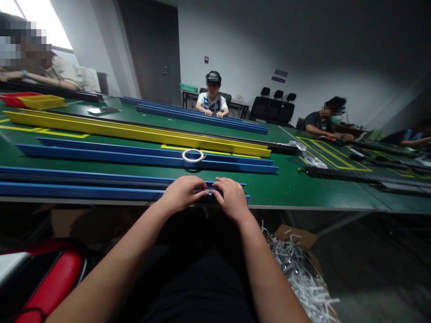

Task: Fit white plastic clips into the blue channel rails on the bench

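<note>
Both my hands are at the right end of the nearest blue channel (84, 190), close to the table's front edge. My left hand (183, 193) has its thumb and fingers closed on a small piece too small to name. Facing it, my right hand (231, 197) pinches at the same small spot with thumb and fingers bent. A narrow gap with a light glint shows between the fingertips. Just behind the hands, a white ring-shaped roll (193, 155) rests on a second blue channel (134, 158). Beyond that lies a long yellow channel (134, 132).
Red (13, 99) and yellow trays (42, 102) stand at the back left of the green table (286, 193). More blue channels (202, 119) lie farther back. Dark strips (340, 174) are on the right. Several people sit around. A box of white scraps (299, 269) stands below, right.
</note>
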{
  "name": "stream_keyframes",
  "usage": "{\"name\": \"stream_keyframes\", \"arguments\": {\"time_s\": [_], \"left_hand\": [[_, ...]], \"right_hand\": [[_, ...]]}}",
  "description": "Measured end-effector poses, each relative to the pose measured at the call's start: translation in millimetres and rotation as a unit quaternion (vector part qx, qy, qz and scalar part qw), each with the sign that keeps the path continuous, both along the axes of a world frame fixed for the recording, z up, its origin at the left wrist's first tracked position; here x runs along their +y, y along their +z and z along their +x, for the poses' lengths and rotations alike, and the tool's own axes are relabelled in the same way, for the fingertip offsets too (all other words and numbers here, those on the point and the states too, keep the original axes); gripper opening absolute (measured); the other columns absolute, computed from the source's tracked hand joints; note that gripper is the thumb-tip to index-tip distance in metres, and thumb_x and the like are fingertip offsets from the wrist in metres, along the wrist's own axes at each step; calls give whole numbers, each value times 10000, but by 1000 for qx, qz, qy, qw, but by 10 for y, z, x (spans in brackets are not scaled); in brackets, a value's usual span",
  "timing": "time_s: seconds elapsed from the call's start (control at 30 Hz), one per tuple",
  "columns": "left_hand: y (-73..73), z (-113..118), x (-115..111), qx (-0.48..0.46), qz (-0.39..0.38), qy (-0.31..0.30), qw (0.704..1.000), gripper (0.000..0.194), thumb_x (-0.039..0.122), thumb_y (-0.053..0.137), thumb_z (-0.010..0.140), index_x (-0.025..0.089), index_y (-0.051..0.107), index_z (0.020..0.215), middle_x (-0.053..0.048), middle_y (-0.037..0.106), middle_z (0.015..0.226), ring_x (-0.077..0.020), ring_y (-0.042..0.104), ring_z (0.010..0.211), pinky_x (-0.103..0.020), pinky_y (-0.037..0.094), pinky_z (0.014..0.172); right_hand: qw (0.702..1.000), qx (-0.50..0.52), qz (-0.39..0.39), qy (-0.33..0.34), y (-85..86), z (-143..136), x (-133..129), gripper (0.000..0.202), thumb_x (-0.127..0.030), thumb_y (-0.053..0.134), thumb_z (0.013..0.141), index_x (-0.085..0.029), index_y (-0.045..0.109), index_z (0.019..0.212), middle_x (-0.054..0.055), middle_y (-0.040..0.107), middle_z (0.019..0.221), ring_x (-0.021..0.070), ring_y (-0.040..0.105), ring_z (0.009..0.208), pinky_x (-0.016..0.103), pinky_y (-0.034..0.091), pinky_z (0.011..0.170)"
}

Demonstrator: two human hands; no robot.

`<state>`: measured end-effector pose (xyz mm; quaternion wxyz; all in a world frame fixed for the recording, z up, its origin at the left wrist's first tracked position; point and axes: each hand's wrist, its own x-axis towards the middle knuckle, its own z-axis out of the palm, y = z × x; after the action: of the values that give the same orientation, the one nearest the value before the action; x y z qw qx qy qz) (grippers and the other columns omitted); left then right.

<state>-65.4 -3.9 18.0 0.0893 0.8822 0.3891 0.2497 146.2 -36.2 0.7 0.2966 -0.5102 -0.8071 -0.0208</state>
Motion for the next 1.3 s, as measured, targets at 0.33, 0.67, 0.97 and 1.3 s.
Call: {"name": "stream_keyframes", "arguments": {"time_s": [0.33, 0.67, 0.97, 1.3], "left_hand": [[-91, -24, 3, -119, -33, 85, 989, 292, 360, 349, 959, 254, 617, 1002, -32, 715, 962, -183, 652, 873, -294, 471, 767], [-72, -47, -37, -90, 0, 108, 990, 316, 388, 353, 973, 242, 613, 1079, -27, 686, 890, -167, 620, 773, -279, 454, 698], [-97, 21, -46, 65, 128, 122, 982, 371, 382, 325, 1002, 212, 643, 915, -56, 635, 797, -199, 580, 789, -320, 410, 703], [-221, 64, 65, 88, 179, 117, 973, 421, 450, 401, 974, 198, 645, 740, -53, 612, 736, -197, 584, 774, -328, 423, 712]], "right_hand": [[998, -67, 6, -20, -58, -25, -23, 701, -549, 680, 807, -217, 481, 1391, 134, 571, 1352, 297, 487, 1251, 501, 304, 1089], [998, -65, 7, -7, -37, 10, 24, 674, -554, 716, 770, -237, 538, 1338, 121, 626, 1251, 290, 534, 1164, 461, 358, 1028], [998, -64, -11, 16, 11, 62, 85, 691, -531, 781, 707, -252, 569, 1302, 95, 661, 1180, 275, 557, 1101, 433, 379, 993], [997, -78, -5, 17, 10, 91, 119, 713, -500, 804, 695, -236, 562, 1311, 85, 657, 1203, 266, 556, 1107, 428, 391, 986]]}}
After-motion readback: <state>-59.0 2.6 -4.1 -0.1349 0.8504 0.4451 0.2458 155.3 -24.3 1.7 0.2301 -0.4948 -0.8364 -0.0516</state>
